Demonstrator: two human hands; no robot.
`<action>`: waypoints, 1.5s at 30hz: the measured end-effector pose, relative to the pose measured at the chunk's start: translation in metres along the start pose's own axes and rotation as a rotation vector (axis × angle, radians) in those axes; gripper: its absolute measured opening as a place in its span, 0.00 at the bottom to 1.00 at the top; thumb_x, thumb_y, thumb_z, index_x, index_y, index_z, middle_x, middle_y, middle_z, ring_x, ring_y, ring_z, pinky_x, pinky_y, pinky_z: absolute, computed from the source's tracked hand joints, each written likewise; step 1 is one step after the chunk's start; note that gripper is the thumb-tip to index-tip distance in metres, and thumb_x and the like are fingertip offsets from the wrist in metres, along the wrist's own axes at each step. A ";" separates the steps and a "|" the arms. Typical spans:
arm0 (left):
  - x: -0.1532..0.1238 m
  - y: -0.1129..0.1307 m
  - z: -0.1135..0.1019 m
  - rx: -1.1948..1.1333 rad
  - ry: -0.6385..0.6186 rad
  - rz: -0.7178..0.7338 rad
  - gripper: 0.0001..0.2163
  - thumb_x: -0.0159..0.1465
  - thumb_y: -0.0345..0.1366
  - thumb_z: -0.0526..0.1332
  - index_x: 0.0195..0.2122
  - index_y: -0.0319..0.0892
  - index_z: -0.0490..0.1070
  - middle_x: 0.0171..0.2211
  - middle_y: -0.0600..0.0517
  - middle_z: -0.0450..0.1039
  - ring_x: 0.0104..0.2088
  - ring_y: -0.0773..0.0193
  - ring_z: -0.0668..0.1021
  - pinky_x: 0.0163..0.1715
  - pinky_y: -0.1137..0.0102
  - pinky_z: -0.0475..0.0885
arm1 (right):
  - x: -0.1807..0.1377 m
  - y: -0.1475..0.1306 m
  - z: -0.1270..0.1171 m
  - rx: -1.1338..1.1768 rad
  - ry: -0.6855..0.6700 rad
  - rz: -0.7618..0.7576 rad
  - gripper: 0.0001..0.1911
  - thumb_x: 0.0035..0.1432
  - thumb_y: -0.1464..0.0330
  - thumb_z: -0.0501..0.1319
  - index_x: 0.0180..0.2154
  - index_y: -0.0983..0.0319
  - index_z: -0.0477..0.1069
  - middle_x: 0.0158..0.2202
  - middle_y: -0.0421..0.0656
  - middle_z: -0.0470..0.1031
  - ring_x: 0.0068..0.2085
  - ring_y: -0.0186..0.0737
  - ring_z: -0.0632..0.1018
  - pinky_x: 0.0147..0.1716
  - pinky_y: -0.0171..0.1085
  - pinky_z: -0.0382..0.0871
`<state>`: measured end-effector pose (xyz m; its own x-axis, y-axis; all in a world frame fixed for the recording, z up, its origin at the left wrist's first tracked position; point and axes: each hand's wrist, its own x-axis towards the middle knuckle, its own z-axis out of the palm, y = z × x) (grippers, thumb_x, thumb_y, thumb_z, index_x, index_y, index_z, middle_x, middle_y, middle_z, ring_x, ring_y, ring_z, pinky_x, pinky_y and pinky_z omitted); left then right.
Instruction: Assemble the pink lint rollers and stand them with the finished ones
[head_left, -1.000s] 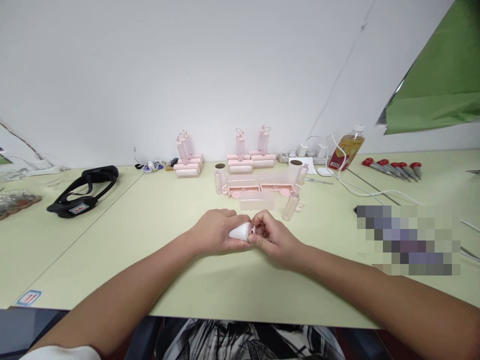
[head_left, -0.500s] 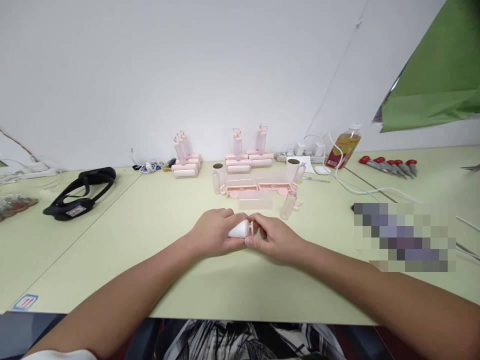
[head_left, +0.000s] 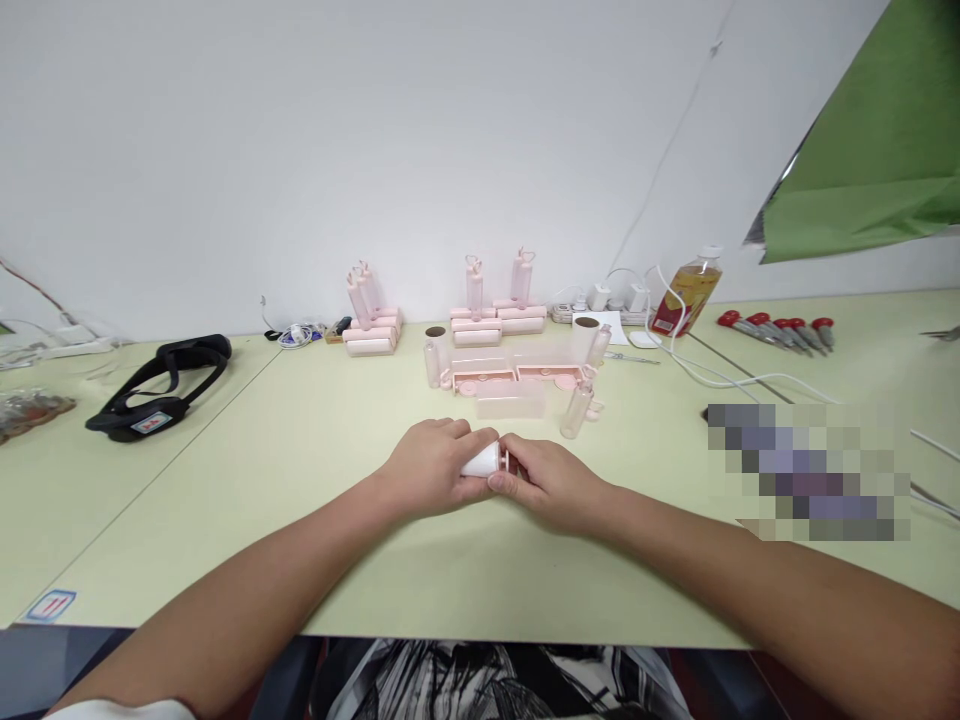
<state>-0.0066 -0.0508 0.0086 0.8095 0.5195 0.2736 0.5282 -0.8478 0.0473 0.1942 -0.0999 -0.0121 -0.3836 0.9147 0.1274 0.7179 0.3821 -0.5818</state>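
Between my two hands is a white lint roll with a pale pink end fitting. My left hand is closed around its left part, thumb below and fingers over the top. The fingers of my right hand are closed on the pink end, which they partly cover. Beyond my hands lie pink roller trays with round end pieces and a clear cover. A clear handle tube stands to the right of them, near a small pink part.
Two rolls, the left roll and the right roll, stand behind the trays. Pink lint rollers stand along the wall. A drink bottle, white cables and red-ended tools are at right; a black headset strap lies left.
The lint roll has turned slightly to lie more level. My right fingers have shifted a little around its pink end; my left hand has barely moved.
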 end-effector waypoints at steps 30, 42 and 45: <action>0.002 0.002 -0.005 0.029 -0.093 -0.048 0.27 0.62 0.62 0.48 0.50 0.48 0.69 0.31 0.50 0.71 0.33 0.58 0.75 0.30 0.68 0.64 | 0.002 0.001 -0.014 0.017 -0.113 -0.055 0.11 0.63 0.62 0.56 0.30 0.61 0.63 0.29 0.40 0.71 0.29 0.36 0.69 0.28 0.34 0.58; 0.003 0.002 -0.008 -0.001 -0.119 -0.056 0.26 0.62 0.61 0.49 0.48 0.48 0.70 0.30 0.51 0.71 0.32 0.59 0.75 0.29 0.69 0.63 | 0.003 0.000 -0.012 -0.005 -0.089 -0.071 0.12 0.63 0.63 0.55 0.29 0.61 0.64 0.29 0.42 0.72 0.29 0.37 0.69 0.28 0.35 0.58; 0.004 0.001 -0.008 -0.004 -0.128 -0.058 0.25 0.62 0.61 0.49 0.47 0.48 0.71 0.30 0.51 0.71 0.32 0.59 0.75 0.28 0.70 0.63 | 0.002 0.001 -0.012 -0.005 -0.090 -0.071 0.11 0.63 0.63 0.55 0.30 0.61 0.64 0.30 0.42 0.72 0.29 0.37 0.70 0.29 0.35 0.59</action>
<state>-0.0050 -0.0510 0.0176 0.8040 0.5765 0.1454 0.5740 -0.8164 0.0634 0.2007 -0.0958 -0.0031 -0.4836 0.8700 0.0956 0.6902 0.4462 -0.5697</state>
